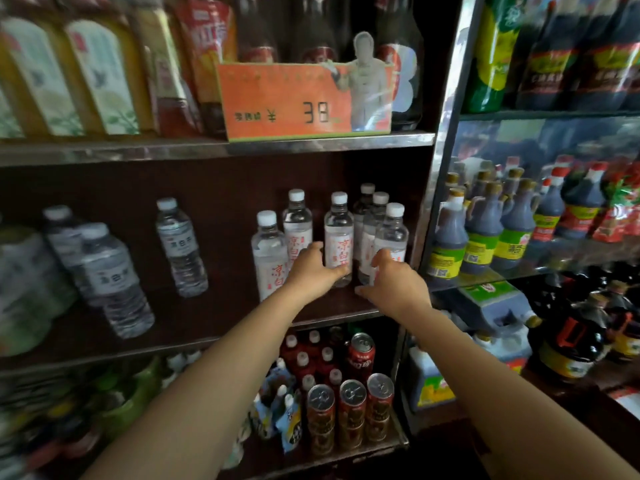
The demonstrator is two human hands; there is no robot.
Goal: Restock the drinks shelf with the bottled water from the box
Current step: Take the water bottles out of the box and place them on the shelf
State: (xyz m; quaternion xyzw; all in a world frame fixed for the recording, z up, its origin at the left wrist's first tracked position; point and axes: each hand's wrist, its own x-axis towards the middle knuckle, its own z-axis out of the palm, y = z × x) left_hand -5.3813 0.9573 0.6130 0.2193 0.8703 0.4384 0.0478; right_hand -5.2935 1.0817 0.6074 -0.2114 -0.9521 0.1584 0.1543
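Several clear water bottles with white caps and red-lettered labels stand at the right end of the middle shelf. My left hand curls round the lower part of the centre bottle, thumb up on its left side. My right hand wraps the base of the front right bottle, which stands upright on the shelf. Another bottle stands just left of my left hand, and others stand behind. The box is not in view.
Grey-labelled water bottles stand further left on the same shelf, with bare shelf between the two groups. An orange price card sits on the shelf above. Red cans fill the shelf below. Sauce bottles fill the unit to the right.
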